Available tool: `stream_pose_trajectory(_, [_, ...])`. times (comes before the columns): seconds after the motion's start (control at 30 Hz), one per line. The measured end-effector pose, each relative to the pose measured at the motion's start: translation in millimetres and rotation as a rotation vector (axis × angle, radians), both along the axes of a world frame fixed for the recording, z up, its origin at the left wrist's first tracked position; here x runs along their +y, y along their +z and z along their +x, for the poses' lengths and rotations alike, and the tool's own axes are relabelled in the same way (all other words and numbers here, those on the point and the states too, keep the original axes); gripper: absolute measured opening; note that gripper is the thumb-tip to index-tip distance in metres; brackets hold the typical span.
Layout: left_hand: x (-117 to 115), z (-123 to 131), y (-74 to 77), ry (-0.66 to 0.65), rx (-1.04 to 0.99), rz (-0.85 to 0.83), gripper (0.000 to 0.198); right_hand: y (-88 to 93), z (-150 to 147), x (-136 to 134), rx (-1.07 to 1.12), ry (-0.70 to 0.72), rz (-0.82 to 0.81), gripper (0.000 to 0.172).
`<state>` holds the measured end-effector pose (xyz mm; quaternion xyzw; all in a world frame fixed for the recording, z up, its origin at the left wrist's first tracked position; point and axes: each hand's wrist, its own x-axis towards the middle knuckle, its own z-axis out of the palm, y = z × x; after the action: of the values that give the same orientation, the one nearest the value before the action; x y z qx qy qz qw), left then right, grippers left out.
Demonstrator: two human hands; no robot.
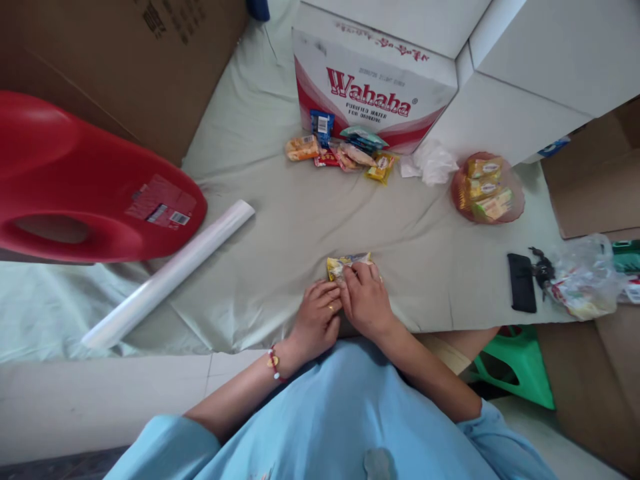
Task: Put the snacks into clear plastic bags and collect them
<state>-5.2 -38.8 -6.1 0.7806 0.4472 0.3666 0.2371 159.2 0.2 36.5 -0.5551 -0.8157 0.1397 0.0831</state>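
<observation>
A small yellow-and-white snack packet (336,268) lies on the pale cloth near the table's front edge. Over its near side are the bent fingers of my right hand (369,300), gripping it and hiding part of the wrapper. My left hand (316,319) is close against the right one, palm down, its fingers stretched toward the packet's near left corner. Whether those left fingertips touch the wrapper, I cannot tell.
Several wrapped snacks (350,157) lie before a Wahaha carton (370,87). A pink bowl (463,203) holds yellow packets. Right: black phone (521,283), keys (543,270), plastic bag (587,280). Left: plastic film roll (173,277), large red jug (110,180).
</observation>
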Motion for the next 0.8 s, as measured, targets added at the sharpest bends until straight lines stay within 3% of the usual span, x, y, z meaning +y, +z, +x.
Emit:
stream_pose_trajectory(0.1, [6.3,-21.3,3.3,0.168,-0.16,-0.093,0.033,-2.3,-1.2,-9.9,-0.101,0.058,0.017,0.053])
stream_pose_trajectory(0.23, [26.8,-29.1,12.1,0.425,-0.125,-0.314,0.027,-9.8,3.5,-11.1,-0.125,0.091,0.034,0.06])
stream_pose_trajectory(0.3, [36.8,-22.9,18.9,0.399,-0.189,-0.48,0.033,-10.4,5.3,-5.7,-0.121,0.12,0.048,0.053])
stream_pose_trajectory(0.47, [50.8,-6.1,36.9,0.319,-0.617,-0.833,0.039,0.2,6.3,12.8,-0.185,0.224,0.032,0.041])
stream_pose_trajectory(0.67, [50.8,-6.4,50.9,0.355,-0.812,-0.931,0.037,7.2,15.9,22.7,-0.213,0.258,0.031,0.038])
stream_pose_trajectory(0.8, [51.0,-9.3,58.1,0.358,-0.961,-0.933,0.036,7.6,25.9,29.4,-0.141,0.187,0.065,0.039])
